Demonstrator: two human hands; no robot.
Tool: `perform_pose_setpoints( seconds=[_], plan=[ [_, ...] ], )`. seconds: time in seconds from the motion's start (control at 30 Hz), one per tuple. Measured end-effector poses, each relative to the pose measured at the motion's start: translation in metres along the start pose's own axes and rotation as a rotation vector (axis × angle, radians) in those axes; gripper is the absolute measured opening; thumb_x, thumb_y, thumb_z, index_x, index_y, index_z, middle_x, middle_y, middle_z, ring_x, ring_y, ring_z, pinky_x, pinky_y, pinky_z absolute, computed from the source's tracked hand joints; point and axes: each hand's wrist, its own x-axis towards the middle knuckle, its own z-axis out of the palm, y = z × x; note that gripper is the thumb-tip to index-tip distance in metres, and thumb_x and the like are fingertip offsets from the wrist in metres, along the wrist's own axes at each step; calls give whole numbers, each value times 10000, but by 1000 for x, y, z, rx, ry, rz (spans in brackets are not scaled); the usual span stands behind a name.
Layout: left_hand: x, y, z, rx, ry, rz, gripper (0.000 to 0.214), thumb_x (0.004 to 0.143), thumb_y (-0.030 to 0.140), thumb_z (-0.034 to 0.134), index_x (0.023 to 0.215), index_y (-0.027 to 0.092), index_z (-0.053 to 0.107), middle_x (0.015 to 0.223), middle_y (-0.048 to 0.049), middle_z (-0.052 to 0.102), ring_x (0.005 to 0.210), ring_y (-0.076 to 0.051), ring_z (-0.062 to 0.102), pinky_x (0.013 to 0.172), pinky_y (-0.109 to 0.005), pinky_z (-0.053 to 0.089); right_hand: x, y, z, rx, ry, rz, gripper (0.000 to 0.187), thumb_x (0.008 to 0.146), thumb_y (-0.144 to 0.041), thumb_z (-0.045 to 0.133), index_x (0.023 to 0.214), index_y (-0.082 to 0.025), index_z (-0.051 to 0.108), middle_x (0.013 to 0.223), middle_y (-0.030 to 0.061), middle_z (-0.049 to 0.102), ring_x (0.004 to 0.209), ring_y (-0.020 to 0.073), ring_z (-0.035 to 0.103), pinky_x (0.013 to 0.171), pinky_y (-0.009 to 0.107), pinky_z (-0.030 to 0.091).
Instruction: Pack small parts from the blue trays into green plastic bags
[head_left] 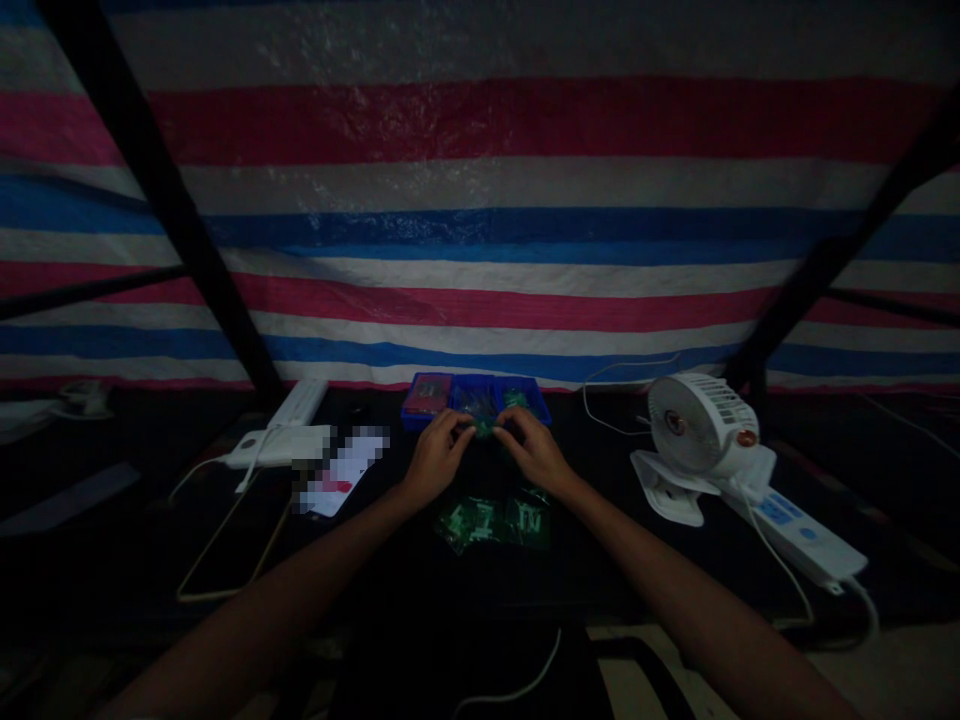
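Small green packet (484,428) pinched between both hands

The left hand (439,460) and right hand (536,452) meet just in front of a blue compartment tray (538,406), their fingers curled and pinching the packet from either side. Flat green translucent bags (491,523) lie on the dark table (150,480) below the hands; a white clip-on fan (694,425) stands well to the right.

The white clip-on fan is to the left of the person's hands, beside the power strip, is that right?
Not quite: it's on the right. The head view shows the white clip-on fan to the right of both the left hand and the right hand, beside the power strip.
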Motion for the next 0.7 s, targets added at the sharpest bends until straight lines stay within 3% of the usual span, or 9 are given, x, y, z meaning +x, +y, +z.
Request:
perform_pose_setpoints(
  seconds=[0.23, 0.5, 0.7],
  plan=[
    [-2, -2, 3, -8, -21, -11, 150, 1001, 272, 589, 1113, 200, 657, 973, -40, 679, 809, -171, 626, 731, -292, 498, 0, 4, 0, 19, -3, -33, 166, 991, -228, 532, 1143, -225, 601, 1043, 65, 635, 878, 221, 579, 827, 361, 465],
    [-3, -1, 4, 26, -69, 3, 126, 1006, 280, 591, 1059, 191, 662, 925, -40, 660, 862, -193, 626, 762, -297, 490, 1, 0, -1, 15, 1, -26, 131, 1028, -345, 568, 1011, -223, 615, 958, 55, 629, 919, 231, 597, 851, 364, 468],
    [-2, -2, 3, 33, -45, 7, 115, 1022, 275, 564, 1050, 196, 643, 930, -33, 645, 852, -187, 615, 783, -301, 484, 1, 4, 0, 15, -1, -29, 170, 1044, -309, 520, 1153, -227, 621, 1034, 75, 642, 949, 240, 603, 884, 391, 479]
  ],
)
